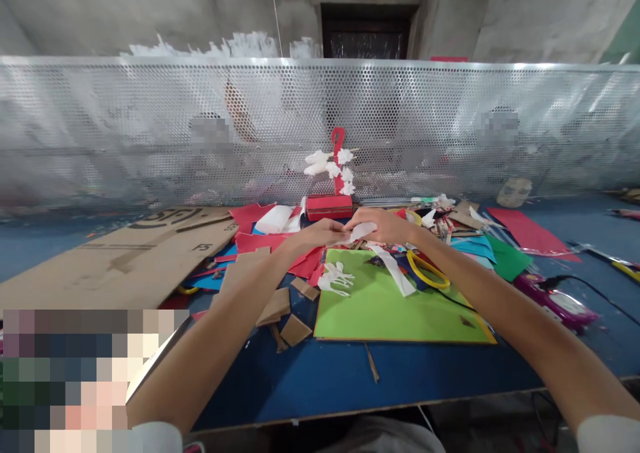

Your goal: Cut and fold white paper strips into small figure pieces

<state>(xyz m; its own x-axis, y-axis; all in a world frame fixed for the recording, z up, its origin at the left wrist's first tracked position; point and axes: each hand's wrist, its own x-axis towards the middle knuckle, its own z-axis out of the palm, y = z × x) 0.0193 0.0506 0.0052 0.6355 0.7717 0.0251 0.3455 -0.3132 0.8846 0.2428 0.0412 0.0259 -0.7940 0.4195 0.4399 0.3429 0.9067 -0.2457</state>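
Both my hands meet over the middle of the cluttered table, above the far edge of a lime-green sheet (400,319). A small piece of thin white paper (364,231) is pinched between my left hand (326,230) and my right hand (381,225); the fingertips are partly hidden. Just below them a loose white paper strip (395,271) lies slanted on the sheet. Beside it are scissors with yellow-rimmed handles (429,271). Several white twisted paper pieces (336,278) rest at the sheet's left edge.
Behind my hands stands a red box-based stand (329,207) with white paper flowers (346,174), before a perforated metal screen (430,126). Large cardboard (125,253) and cut cardboard squares (296,331) lie left. Rightward are red paper (530,230), a purple corded device (555,301) and a yellow-handled cutter (625,271).
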